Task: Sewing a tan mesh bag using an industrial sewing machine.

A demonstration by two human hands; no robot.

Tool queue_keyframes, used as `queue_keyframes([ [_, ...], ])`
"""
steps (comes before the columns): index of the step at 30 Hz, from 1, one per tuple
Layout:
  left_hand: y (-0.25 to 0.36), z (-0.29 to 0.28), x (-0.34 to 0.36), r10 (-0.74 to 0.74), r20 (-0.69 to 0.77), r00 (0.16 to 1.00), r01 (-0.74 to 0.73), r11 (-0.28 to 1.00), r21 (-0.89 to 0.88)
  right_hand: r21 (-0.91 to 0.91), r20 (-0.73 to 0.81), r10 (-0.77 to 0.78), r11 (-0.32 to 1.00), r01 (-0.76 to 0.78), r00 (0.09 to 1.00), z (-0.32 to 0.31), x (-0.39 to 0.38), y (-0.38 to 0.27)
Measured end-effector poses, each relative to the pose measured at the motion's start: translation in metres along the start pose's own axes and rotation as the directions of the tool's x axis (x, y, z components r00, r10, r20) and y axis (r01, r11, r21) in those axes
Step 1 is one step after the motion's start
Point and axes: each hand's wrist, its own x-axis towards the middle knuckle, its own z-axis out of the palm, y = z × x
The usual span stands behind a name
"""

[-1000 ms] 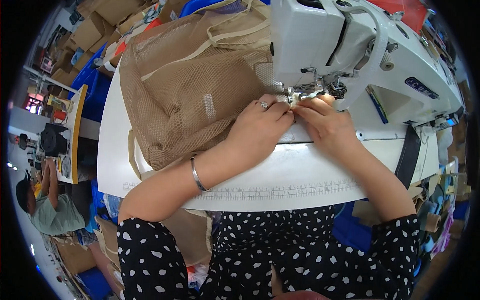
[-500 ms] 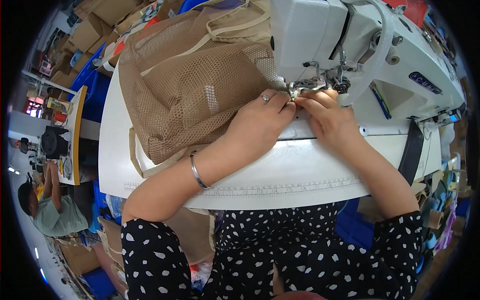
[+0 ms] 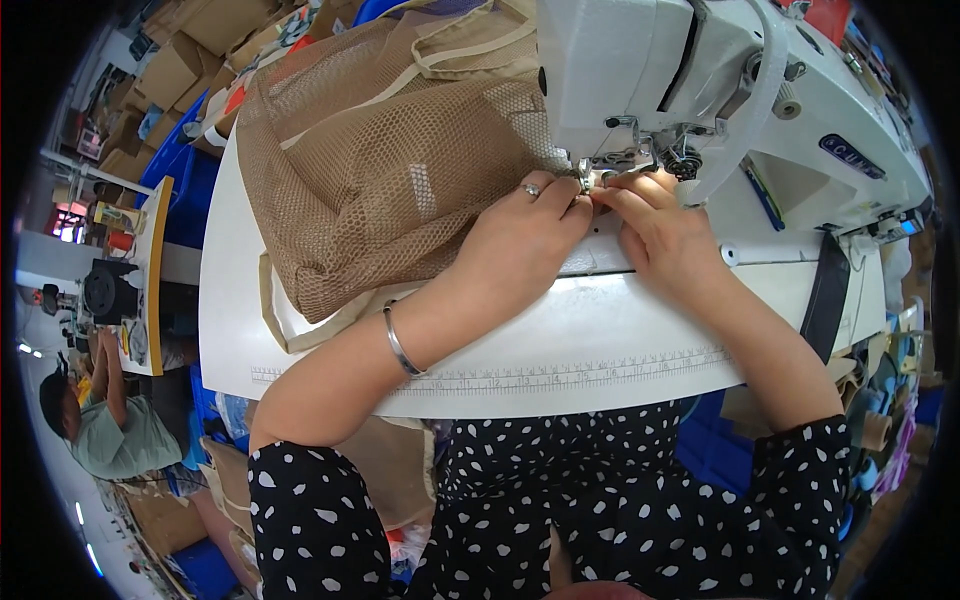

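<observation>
A brown mesh bag (image 3: 390, 185) with beige trim and strap lies on the white sewing table, left of the sewing machine (image 3: 620, 70). My left hand (image 3: 525, 230) is closed at the bag's right end, its fingertips pinched together just beside the presser foot (image 3: 587, 175). It wears a ring, and a silver bangle circles the wrist. On the other side of the foot, my right hand (image 3: 665, 225) is closed, thumb tucked under and fingertips near the needle. What the right fingers hold is hidden beneath them. The two hands' fingertips almost meet.
A printed ruler (image 3: 520, 380) runs along the table's front edge. A small white bobbin-like disc (image 3: 729, 255) and pens (image 3: 763, 195) lie by the machine. A black strip (image 3: 826, 295) crosses the table at right. Another person (image 3: 125, 420) works at a bench far left; cardboard boxes (image 3: 180, 70) stand behind.
The view has shifted slightly. Both hands stay closed beside the presser foot, and the mesh bag lies almost as before.
</observation>
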Motion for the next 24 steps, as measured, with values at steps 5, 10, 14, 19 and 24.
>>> queue_keyframes([
  [5, -0.0004, 0.0000, 0.0023, 0.003, -0.006, 1.000, -0.003, 1.000, -0.004, 0.025, -0.053, -0.034, 0.999, 0.035, 0.998, 0.0007, 0.0001, 0.0015],
  [10, -0.0004, 0.0016, 0.0016, 0.006, -0.026, 1.000, -0.005, 1.000, 0.018, 0.021, -0.004, 0.000, 1.000, 0.000, 1.000, -0.0024, 0.0010, -0.0007],
  [14, 0.0003, 0.0009, 0.0032, -0.006, -0.002, 1.000, 0.006, 1.000, 0.020, 0.027, -0.041, -0.013, 1.000, 0.014, 0.999, 0.0006, 0.0006, 0.0003],
  [19, 0.0009, 0.0023, 0.0029, -0.016, 0.007, 1.000, 0.016, 0.999, 0.036, 0.026, -0.042, -0.011, 1.000, 0.012, 0.999, 0.0023, 0.0010, 0.0021],
  [24, 0.0009, 0.0022, 0.0045, -0.015, 0.002, 1.000, 0.015, 0.999, 0.038, 0.029, -0.032, 0.004, 1.000, -0.003, 0.999, 0.0010, 0.0009, 0.0008],
])
